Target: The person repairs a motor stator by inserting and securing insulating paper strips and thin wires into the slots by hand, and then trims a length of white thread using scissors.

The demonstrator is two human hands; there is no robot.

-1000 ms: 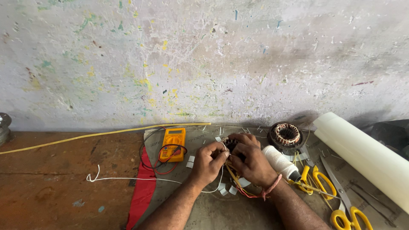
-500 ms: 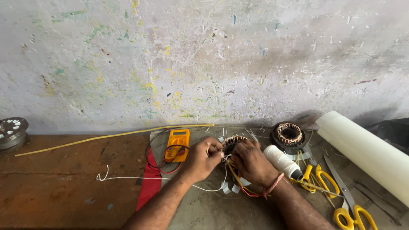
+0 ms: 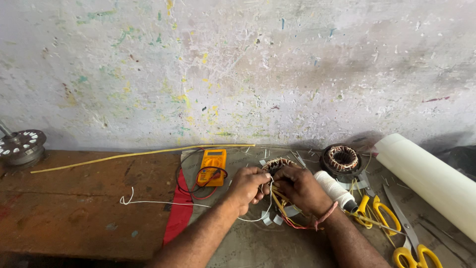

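Observation:
Both my hands meet over a round copper-wound coil ring (image 3: 276,165) lying on the bench. My left hand (image 3: 248,187) pinches a thin white string (image 3: 163,202) that trails off to the left across the wood. My right hand (image 3: 299,188) grips the ring's near side, with red and yellow wire leads (image 3: 287,218) coming out beneath it. A red thread band sits on my right wrist. Most of the ring is hidden by my fingers.
An orange multimeter (image 3: 212,167) with red and black leads lies left of my hands. A second wound coil ring (image 3: 341,160), a white thread spool (image 3: 334,191), yellow-handled scissors (image 3: 377,213), a large white roll (image 3: 426,178) sit right. A long yellow sleeve (image 3: 139,154) and a metal disc (image 3: 21,146) lie far left.
The view has shifted left and slightly down, bringing the metal disc into sight. My hands stay on the coil ring, with the white string drawn a little differently.

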